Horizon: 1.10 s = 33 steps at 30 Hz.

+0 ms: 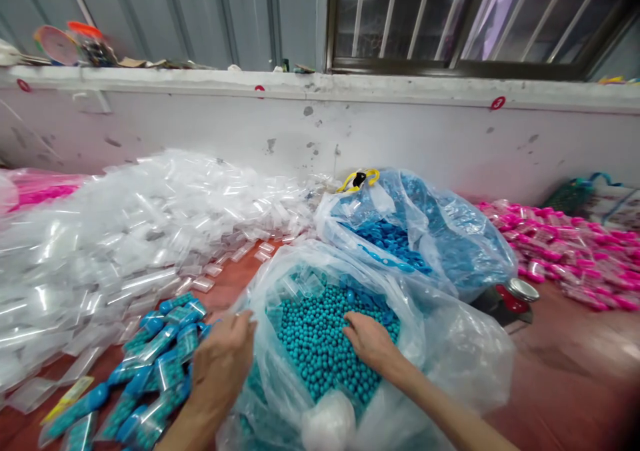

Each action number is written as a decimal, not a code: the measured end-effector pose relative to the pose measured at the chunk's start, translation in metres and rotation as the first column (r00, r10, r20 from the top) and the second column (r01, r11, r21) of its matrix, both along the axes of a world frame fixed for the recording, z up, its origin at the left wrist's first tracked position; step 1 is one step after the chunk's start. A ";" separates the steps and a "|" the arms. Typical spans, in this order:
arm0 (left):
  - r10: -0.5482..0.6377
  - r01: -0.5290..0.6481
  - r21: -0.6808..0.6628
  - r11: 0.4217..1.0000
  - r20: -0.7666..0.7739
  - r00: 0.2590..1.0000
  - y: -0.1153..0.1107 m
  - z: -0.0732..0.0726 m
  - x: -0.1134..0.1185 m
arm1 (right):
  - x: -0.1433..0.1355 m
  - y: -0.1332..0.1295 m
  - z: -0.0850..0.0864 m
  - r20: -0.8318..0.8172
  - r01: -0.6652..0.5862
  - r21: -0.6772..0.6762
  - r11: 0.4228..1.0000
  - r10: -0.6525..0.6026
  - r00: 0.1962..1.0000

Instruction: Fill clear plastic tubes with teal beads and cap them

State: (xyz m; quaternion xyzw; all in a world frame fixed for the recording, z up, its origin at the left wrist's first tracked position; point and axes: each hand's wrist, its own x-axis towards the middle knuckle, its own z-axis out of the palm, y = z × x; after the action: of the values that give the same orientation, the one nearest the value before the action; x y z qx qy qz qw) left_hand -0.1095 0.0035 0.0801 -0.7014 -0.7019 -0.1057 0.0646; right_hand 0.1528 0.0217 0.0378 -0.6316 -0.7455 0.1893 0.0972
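A clear plastic bag stands with its mouth spread, holding many small teal beads and a few clear containers at its far side. My right hand is over the beads, fingers curled together; whatever they hold is hidden. Beside the bag's left rim is my left hand, slightly blurred and closed, its contents not visible. Just left of it lies a pile of blue-capped clear containers filled with teal beads. A white rounded lump sits at the bag's near edge.
Empty clear containers form a large heap at left. Behind the bead bag stands another bag with blue caps. Pink-capped containers lie at right, near a red and silver object. A wall closes off the back.
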 end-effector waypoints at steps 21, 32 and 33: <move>-0.121 0.279 -0.405 0.871 0.374 0.919 0.058 -0.061 0.068 | 0.017 0.036 -0.003 0.302 0.043 -0.037 0.998 -0.030 0.953; -0.046 0.266 -0.485 0.833 0.419 0.907 0.056 -0.067 0.092 | 0.013 0.033 -0.009 0.341 0.089 0.066 0.994 -0.106 0.934; -0.045 0.276 -0.480 0.832 0.438 0.898 0.058 -0.068 0.099 | 0.014 0.030 -0.008 0.347 0.103 0.074 0.992 -0.122 0.930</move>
State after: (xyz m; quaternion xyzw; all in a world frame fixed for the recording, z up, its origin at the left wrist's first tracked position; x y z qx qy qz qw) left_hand -0.0107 0.0611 0.0123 -0.7114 -0.6379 -0.0570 -0.2894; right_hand 0.1669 0.0513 0.0299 -0.6940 -0.7183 0.0475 -0.0095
